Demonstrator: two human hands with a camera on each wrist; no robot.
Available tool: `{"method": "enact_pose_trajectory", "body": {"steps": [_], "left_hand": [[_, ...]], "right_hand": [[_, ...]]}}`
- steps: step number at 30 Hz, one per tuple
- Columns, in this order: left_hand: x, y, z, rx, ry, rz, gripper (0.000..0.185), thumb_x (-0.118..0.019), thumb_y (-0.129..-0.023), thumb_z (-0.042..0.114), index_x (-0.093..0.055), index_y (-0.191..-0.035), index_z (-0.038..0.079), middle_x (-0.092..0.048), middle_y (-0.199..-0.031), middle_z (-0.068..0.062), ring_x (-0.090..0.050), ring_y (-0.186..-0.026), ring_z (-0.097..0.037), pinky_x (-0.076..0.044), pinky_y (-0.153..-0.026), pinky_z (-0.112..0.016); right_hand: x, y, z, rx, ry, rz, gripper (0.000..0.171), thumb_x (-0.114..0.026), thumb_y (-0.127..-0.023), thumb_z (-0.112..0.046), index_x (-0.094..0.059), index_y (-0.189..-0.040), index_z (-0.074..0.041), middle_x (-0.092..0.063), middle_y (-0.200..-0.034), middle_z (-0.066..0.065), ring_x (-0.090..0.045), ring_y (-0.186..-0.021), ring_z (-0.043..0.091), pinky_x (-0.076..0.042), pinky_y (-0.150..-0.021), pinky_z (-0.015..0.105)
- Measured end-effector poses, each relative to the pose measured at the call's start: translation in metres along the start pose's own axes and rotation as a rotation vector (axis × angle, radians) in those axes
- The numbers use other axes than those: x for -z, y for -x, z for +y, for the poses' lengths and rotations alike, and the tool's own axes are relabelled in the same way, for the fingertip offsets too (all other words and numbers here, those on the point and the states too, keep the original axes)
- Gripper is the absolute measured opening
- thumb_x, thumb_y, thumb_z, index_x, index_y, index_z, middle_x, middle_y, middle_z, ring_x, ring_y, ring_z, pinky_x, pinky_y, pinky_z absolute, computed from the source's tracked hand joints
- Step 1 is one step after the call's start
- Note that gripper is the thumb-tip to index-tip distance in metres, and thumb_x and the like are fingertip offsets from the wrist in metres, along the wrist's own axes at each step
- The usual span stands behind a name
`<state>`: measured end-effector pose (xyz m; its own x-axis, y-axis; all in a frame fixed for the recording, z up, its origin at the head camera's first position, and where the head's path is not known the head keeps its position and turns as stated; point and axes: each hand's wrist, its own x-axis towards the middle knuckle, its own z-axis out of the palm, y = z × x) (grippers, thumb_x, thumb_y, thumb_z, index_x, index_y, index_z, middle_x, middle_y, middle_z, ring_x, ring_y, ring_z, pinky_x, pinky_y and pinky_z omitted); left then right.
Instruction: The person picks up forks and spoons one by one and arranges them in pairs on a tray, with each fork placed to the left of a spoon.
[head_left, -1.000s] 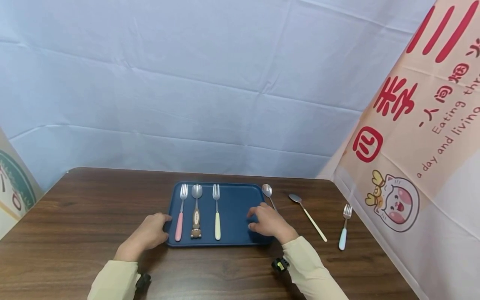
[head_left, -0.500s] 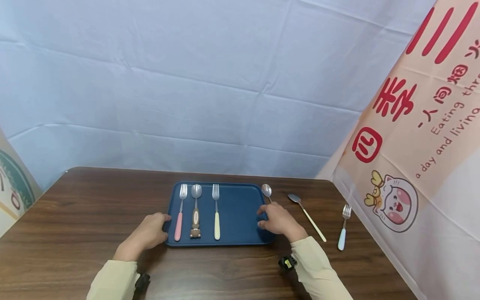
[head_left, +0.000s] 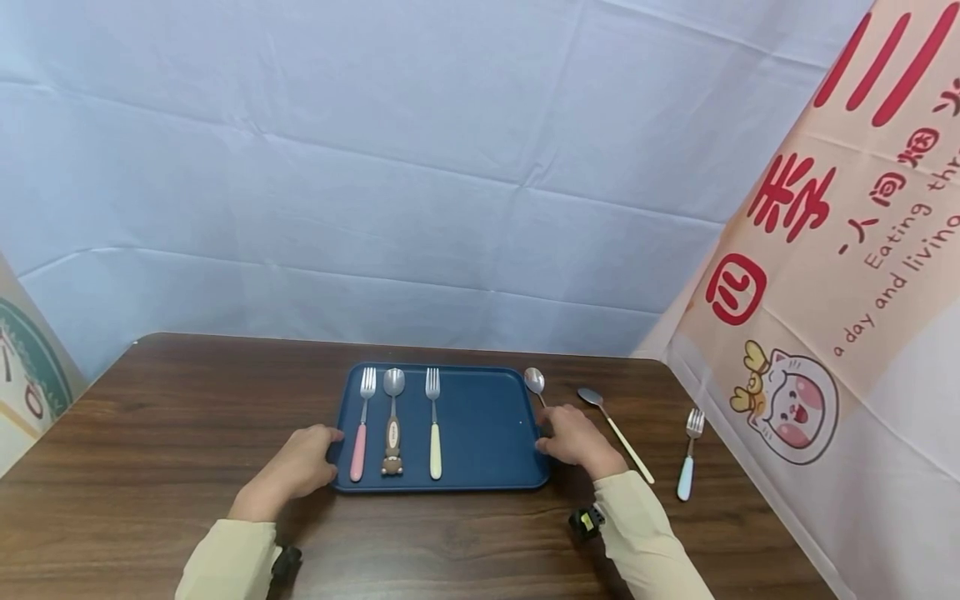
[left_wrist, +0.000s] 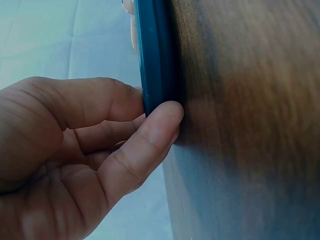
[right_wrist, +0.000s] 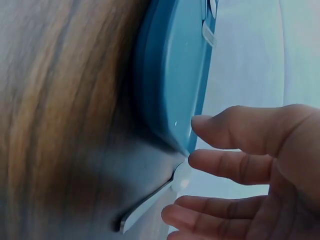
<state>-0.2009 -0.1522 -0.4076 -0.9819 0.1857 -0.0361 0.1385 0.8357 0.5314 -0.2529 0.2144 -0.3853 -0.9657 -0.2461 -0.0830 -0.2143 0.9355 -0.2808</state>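
Head view. A dark blue tray (head_left: 480, 417) lies flat on the brown wooden bench (head_left: 150, 433) at lower centre of the frame. In its left half three utensils lie side by side, handles toward the lower edge: a pink-handled fork (head_left: 361, 427), a bear-handled spoon (head_left: 392, 425) and a cream-handled fork (head_left: 433, 425). The left hand (head_left: 300, 467) grasps the tray's left rim, thumb on top near the pink handle. The right hand (head_left: 573, 437) sits at the tray's right rim, fingers relaxed and spread, over the handle of a steel spoon (head_left: 535, 382) whose bowl shows just above it, off the tray. Further right on the bench lie a long-handled spoon (head_left: 617, 432) and a light-blue-handled fork (head_left: 687, 458), well apart from the tray. A pale blue cloth (head_left: 375, 167) hangs behind; a printed banner (head_left: 840, 250) fills the right of the frame.

Left wrist view. The tray edge (left_wrist: 152, 50) runs down from the top centre. The left hand (left_wrist: 75, 150) pinches it, thumb (left_wrist: 145, 140) against one side of the rim and curled fingers on the other.

Right wrist view. The tray's corner (right_wrist: 172, 90) occupies the upper centre. The right hand (right_wrist: 250, 175) is released, its fingers (right_wrist: 225, 165) extended beside the corner, tips close to the rim; whether they touch it cannot be told. The steel spoon's handle (right_wrist: 150, 205) lies on the bench beneath them.
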Motion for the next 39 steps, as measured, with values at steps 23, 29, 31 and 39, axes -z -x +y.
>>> {"method": "enact_pose_trajectory", "body": {"steps": [23,29,31,39], "left_hand": [[-0.001,0.0,0.001,0.003,-0.001,-0.002,0.043,-0.061,-0.072,-0.008,-0.056,-0.114,-0.015,-0.053,-0.115,-0.031,-0.055,-0.1,-0.035,-0.047,-0.075,-0.043],[-0.001,0.0,0.001,0.002,-0.004,-0.002,0.043,-0.06,-0.072,-0.009,-0.056,-0.114,-0.016,-0.053,-0.115,-0.031,-0.055,-0.101,-0.036,-0.047,-0.075,-0.044],[-0.001,-0.001,0.001,0.003,-0.002,-0.004,0.043,-0.06,-0.072,-0.009,-0.056,-0.114,-0.016,-0.053,-0.115,-0.031,-0.055,-0.101,-0.036,-0.048,-0.076,-0.044],[-0.001,0.001,0.0,0.013,0.002,-0.006,0.043,-0.06,-0.072,-0.009,-0.056,-0.115,-0.016,-0.053,-0.116,-0.031,-0.055,-0.101,-0.037,-0.047,-0.081,-0.048]], "right_hand": [[-0.004,-0.007,0.022,-0.173,-0.031,0.02,0.015,-0.059,-0.076,0.003,-0.055,-0.063,-0.003,-0.052,-0.057,0.007,-0.05,-0.049,0.019,-0.042,-0.052,0.033],[-0.007,-0.009,0.024,-0.16,0.0,0.073,0.017,-0.061,-0.073,0.003,-0.056,-0.058,-0.005,-0.051,-0.052,0.004,-0.051,-0.05,0.019,-0.042,-0.05,0.033],[-0.008,-0.01,0.025,-0.17,0.009,0.086,0.018,-0.062,-0.072,0.003,-0.056,-0.057,-0.005,-0.051,-0.051,0.004,-0.05,-0.05,0.019,-0.042,-0.05,0.032],[-0.008,-0.015,0.022,-0.259,-0.011,0.049,0.014,-0.059,-0.074,0.004,-0.054,-0.062,-0.002,-0.051,-0.057,0.008,-0.05,-0.053,0.021,-0.042,-0.049,0.033]]}}
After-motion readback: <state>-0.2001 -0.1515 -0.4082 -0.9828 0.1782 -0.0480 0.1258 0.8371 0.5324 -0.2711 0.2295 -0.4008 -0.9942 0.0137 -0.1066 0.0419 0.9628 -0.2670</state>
